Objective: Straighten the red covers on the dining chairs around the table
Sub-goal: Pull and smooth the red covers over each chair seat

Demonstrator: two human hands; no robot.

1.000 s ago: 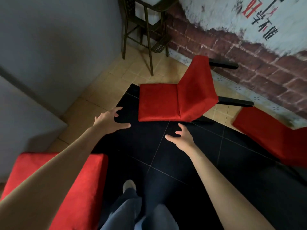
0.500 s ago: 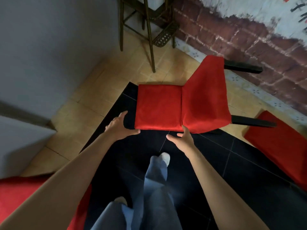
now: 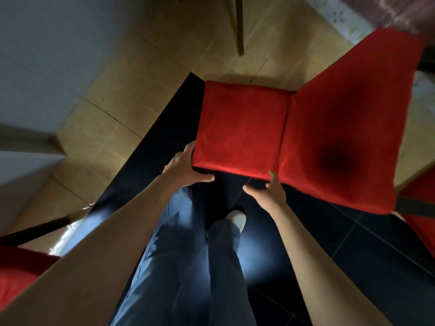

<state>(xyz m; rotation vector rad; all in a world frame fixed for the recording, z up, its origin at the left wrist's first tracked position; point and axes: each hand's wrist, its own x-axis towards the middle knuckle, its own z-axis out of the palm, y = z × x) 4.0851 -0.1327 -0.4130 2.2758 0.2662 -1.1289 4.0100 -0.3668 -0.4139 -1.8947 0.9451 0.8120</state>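
Black glossy floor tiles [image 3: 329, 243] meet tan tiles [image 3: 131, 109] beneath a dining chair in a red fabric cover [image 3: 242, 128]. At the seat's near left corner, the left hand [image 3: 186, 168] forms a grip on the cover's edge: fingers up the side, thumb under the front. Just right of it, along the same front edge by the seat-back crease, the right hand [image 3: 270, 191] touches the cover with its fingers apart, clamped on nothing. Below both grips are blue trousers [image 3: 188, 255].
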